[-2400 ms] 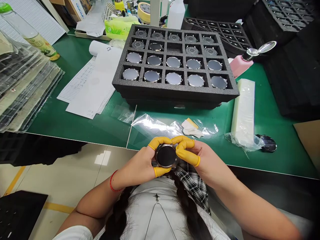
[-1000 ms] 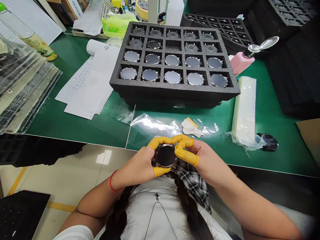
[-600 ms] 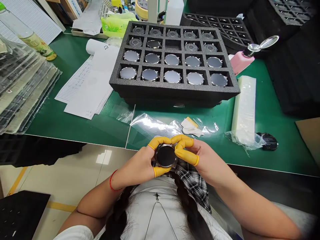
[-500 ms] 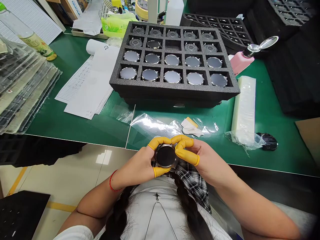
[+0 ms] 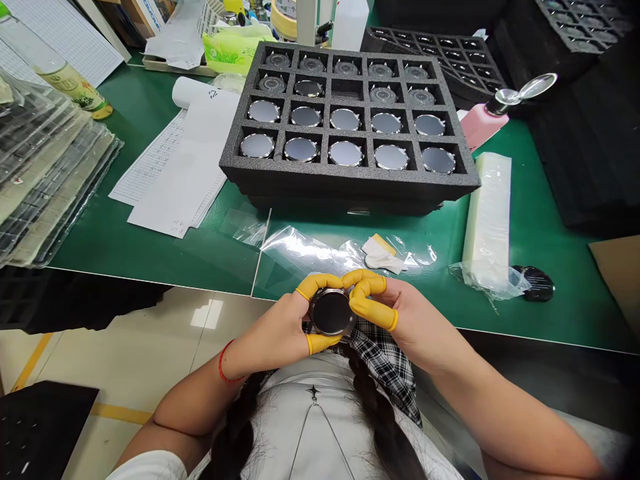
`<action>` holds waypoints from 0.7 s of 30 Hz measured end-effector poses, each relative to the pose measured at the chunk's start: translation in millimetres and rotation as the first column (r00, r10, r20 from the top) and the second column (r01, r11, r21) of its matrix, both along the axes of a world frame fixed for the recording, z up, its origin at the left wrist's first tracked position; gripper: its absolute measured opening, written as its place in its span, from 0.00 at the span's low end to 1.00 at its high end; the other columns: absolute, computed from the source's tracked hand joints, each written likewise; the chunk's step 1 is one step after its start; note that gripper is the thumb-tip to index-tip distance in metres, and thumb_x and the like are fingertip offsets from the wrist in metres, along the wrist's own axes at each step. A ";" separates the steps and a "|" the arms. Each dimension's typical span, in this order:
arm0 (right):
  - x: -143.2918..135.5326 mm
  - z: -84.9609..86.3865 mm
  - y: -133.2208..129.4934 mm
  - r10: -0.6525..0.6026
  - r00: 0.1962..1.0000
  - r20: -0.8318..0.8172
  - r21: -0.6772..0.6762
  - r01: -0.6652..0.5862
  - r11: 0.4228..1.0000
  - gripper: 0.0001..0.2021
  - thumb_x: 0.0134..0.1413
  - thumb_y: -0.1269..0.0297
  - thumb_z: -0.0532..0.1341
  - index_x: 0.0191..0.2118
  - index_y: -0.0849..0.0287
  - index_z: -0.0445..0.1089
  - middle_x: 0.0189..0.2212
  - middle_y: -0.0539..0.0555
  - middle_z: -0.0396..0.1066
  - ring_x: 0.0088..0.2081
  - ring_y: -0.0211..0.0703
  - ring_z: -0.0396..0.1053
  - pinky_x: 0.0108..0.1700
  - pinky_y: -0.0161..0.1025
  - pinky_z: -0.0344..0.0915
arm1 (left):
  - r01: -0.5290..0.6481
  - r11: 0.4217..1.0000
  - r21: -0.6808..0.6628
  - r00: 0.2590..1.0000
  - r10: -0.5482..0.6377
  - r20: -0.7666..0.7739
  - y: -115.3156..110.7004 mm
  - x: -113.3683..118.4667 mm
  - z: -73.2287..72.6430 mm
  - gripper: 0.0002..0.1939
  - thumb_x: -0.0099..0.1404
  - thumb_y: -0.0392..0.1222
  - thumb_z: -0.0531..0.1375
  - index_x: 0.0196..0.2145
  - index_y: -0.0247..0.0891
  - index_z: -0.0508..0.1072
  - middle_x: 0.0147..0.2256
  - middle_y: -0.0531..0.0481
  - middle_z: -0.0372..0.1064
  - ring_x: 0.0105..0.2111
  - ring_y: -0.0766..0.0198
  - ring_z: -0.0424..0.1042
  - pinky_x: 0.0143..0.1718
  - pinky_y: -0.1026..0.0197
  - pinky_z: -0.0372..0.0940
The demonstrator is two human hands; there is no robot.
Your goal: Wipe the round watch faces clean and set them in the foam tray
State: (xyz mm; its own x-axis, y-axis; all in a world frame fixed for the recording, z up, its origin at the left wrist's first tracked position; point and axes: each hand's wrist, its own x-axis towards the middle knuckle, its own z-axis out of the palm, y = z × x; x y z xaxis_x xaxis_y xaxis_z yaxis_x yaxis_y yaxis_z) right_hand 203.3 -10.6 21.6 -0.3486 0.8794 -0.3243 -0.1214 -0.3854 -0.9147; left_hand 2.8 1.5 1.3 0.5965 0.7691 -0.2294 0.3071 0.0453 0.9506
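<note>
Pinching round black disc [image 5: 332, 313] between left hand [image 5: 280, 330], right hand [image 5: 410, 320]

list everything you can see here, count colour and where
round disc: 1, black face with metal rim, held between both hands near the table edge
foam tray: 1, dark grey, centre of the table, round metal parts in most cells
green mat: 1, covers the table
paper sheets: a few, white, left of the foam tray
clear bags: several, transparent, in front of the foam tray
white block: 1, wrapped in clear film, right of the foam tray
dark disc: 1, black, beside the white block
pink bottle: 1, metal top, right of the tray
plastic trays: a stack, clear, far left
left hand: yellow finger cots, red string at the wrist
right hand: yellow finger cots
</note>
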 end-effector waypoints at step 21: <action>-1.9 -1.8 0.4 0.005 1.000 0.030 0.018 -0.005 1.000 0.07 0.55 0.59 0.66 0.30 0.55 0.72 0.41 0.51 0.71 0.40 0.42 0.67 0.46 0.40 0.65 | -0.016 1.000 -0.004 1.000 0.016 -0.009 -0.7 -0.5 0.0 0.28 0.60 0.42 0.65 0.56 0.45 0.63 0.56 0.46 0.64 0.48 0.57 0.71 0.47 0.59 0.67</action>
State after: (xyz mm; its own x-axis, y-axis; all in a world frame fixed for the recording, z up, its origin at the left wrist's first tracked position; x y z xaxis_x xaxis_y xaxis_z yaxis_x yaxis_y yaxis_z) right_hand 201.4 -10.2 19.8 -0.3432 0.8836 -0.3186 -0.0919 -0.3692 -0.9248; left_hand 2.3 0.8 1.3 0.5820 0.7776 -0.2378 0.3150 0.0541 0.9476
